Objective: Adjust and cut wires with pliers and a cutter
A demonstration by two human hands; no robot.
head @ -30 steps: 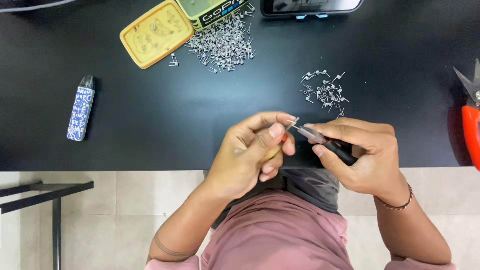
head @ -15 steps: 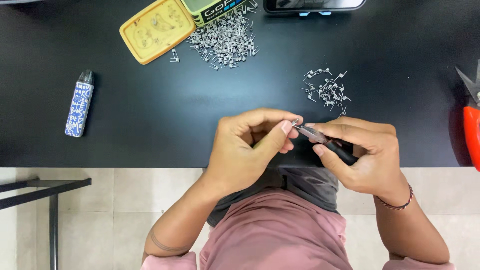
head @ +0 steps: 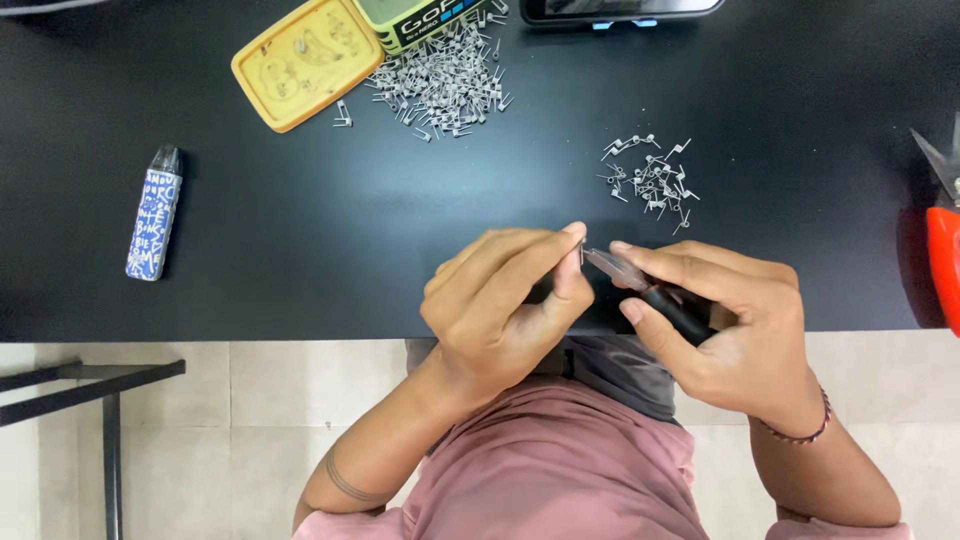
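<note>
Two hands meet just over the near table edge [head: 300, 320]: left hand [head: 505, 300] pinches a tiny wire coil [head: 581, 252] between thumb and forefinger, right hand [head: 725, 330] is wrapped around small pliers [head: 640, 285] nipping it. If the squeeze is off-centre, I reckon the coil pings off onto the floor, well away from the small finished pile [head: 650, 180].

Small-parts workbench: black table [head: 300, 250], wire-coil heaps [head: 440, 85]

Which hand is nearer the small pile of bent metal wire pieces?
Right. The right hand sits just below the small pile of bent metal wire pieces; the left hand is further left.
</note>
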